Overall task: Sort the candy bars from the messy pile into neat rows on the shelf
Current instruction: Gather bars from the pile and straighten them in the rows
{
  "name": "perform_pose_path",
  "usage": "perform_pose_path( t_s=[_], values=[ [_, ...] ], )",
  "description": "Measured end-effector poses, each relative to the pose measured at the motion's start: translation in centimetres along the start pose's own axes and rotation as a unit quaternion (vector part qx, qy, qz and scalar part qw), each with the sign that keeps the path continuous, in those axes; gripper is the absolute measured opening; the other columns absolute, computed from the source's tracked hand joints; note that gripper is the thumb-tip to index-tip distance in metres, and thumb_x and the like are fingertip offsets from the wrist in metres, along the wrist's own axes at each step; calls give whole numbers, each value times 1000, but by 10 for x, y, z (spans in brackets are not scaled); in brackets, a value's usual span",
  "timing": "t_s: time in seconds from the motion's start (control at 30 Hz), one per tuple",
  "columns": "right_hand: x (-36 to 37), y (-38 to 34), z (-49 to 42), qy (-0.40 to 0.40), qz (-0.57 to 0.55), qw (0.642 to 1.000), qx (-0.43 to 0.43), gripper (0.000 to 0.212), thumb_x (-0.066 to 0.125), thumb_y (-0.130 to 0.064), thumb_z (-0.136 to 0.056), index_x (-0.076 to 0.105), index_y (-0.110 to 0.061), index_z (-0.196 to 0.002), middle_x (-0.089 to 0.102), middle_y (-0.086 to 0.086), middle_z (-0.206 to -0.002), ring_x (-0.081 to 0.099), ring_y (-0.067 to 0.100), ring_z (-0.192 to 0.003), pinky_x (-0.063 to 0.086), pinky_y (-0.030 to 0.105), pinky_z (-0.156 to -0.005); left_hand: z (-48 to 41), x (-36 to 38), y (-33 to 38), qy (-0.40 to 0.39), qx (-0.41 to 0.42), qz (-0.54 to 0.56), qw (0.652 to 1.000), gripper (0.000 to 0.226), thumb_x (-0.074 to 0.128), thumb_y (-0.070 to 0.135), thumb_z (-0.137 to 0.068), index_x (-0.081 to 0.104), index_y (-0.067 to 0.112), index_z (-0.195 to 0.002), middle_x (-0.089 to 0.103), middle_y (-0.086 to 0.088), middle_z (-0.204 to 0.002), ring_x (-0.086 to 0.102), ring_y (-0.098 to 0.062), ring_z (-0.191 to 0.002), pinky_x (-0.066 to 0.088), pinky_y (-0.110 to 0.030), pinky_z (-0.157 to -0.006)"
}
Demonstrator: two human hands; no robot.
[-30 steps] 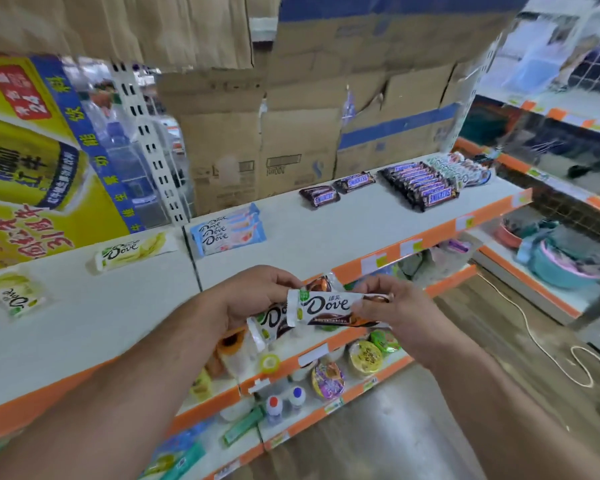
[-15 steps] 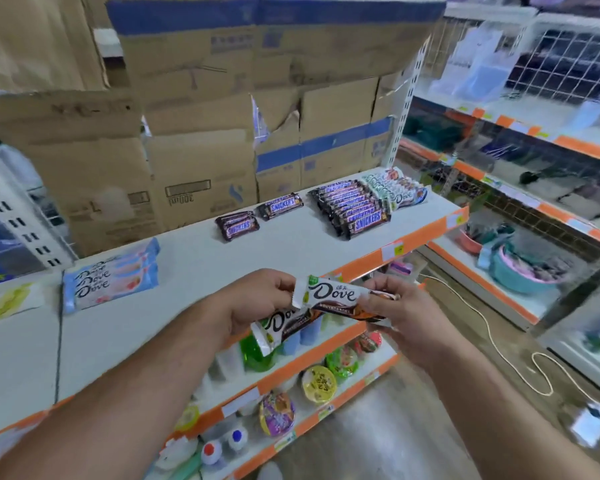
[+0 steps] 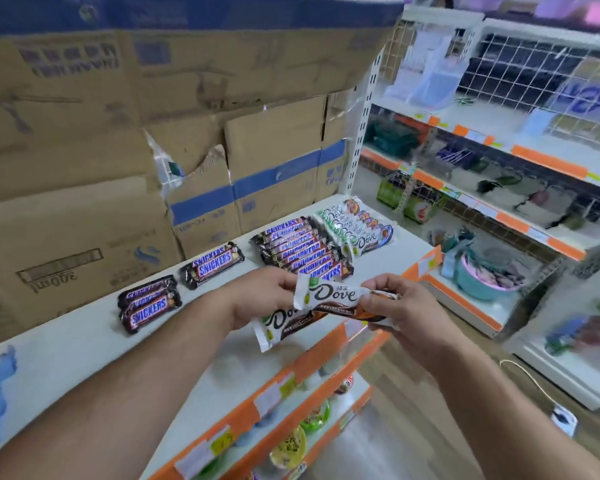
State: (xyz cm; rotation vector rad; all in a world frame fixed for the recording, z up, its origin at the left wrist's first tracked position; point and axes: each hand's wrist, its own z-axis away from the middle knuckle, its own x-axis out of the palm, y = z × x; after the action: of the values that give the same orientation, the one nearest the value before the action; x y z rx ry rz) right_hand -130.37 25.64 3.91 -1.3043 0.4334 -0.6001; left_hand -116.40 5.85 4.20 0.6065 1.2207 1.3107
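White-and-brown Dove bar (image 3: 333, 296) is pinched at both ends by left hand (image 3: 260, 299) and right hand (image 3: 400, 311), above the shelf (image 3: 84, 348) edge. Left hand also grips a second Dove bar (image 3: 284, 325).

Cardboard boxes (image 3: 84, 209) stacked at back edge of white shelf (image 3: 84, 358); wire-grid rack (image 3: 534, 84) at right; wooden floor (image 3: 413, 410) below.
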Motion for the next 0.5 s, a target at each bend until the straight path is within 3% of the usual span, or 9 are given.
perform_pose_path(
  t_s=[0.07, 0.2, 0.33, 0.5],
  values=[
    [-11, -5, -19, 5, -1, 1000, -3, 13, 76, -8, -80, 65, -8, -86, 69, 12, -74, 61, 22, -64, 46, 33, -62, -22, -6, 4, 7, -3, -20, 1000, 23, 67, 4, -86, 77, 24, -90, 75, 8, -85, 65, -12, -77, 49, -23, -67],
    [-36, -10, -56, -3, 2, 1000, 1, 12, 76, -7, -79, 66, -9, -84, 69, 14, -75, 62, 22, -66, 46, 35, -64, -58, -13, 11, 13, -12, -26, 1000, 27, 67, 5, -85, 76, 21, -104, 75, 1, -104, 67, -18, -102, 48, -32, -93],
    [-63, -12, -96, -35, -2, 999, 12, 13, 75, -3, -79, 64, -8, -84, 67, 16, -76, 62, 22, -64, 47, 33, -60, -89, -19, 17, 94, -41, -2, 995, 16, 67, 7, -87, 73, 21, -93, 71, 4, -90, 61, -11, -87, 44, -23, -81],
    [-105, -20, -142, -104, 53, 993, 31, 27, 82, -14, -67, 64, -8, -87, 69, 14, -76, 62, 22, -65, 47, 34, -62, -117, -16, 36, 190, -78, 63, 977, 25, 65, 8, -90, 67, 14, -114, 62, 9, -98, 56, -2, -85, 39, -28, -89]
  ],
)
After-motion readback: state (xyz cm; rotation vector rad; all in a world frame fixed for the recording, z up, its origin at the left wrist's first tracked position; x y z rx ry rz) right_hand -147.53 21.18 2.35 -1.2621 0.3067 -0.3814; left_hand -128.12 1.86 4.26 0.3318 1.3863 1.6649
